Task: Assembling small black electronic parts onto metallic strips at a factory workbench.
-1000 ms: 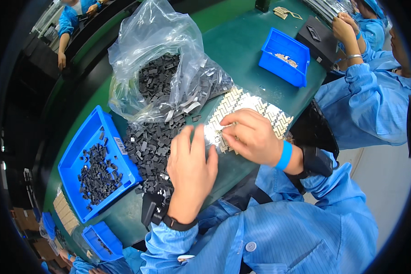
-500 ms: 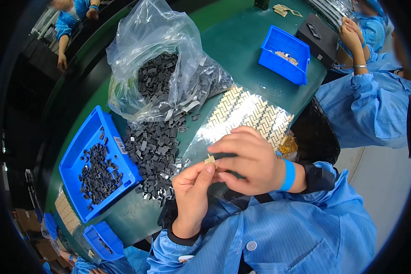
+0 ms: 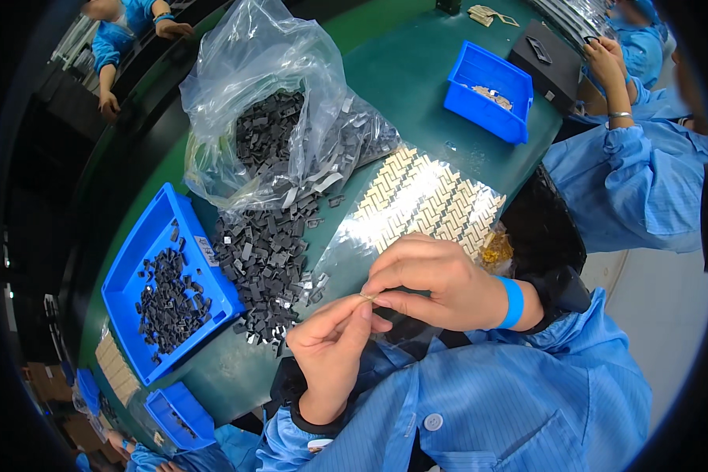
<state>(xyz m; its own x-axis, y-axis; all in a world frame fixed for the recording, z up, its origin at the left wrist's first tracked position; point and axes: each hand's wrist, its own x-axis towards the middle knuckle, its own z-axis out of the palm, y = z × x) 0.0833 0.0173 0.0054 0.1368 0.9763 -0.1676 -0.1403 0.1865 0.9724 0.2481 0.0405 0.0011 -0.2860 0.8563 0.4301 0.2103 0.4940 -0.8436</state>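
Note:
My left hand [image 3: 329, 346] is closed, thumb and index finger pinching a small thin tan piece [image 3: 367, 298]. From the right, my right hand [image 3: 440, 285] meets it, its thumb and fingertips closed on the same piece. Most of the piece is hidden by the fingers. Just beyond my hands lies a shiny clear sheet [image 3: 352, 230] bearing rows of cream adhesive pieces [image 3: 417, 193] in a slanted pattern. To the left of my fingers spreads a heap of small dark grey plastic parts [image 3: 263, 259].
A clear plastic bag [image 3: 263, 55] spills more dark parts behind the heap. Blue bins stand at left [image 3: 138, 271], lower left [image 3: 179, 417] and far right [image 3: 492, 90]. Beside the latter sits a black box [image 3: 544, 67]. A co-worker's sleeve [image 3: 629, 189] is at right.
My right hand's fingers have come down and closed onto the tan piece, which is less visible now. My left hand has shifted slightly down and left.

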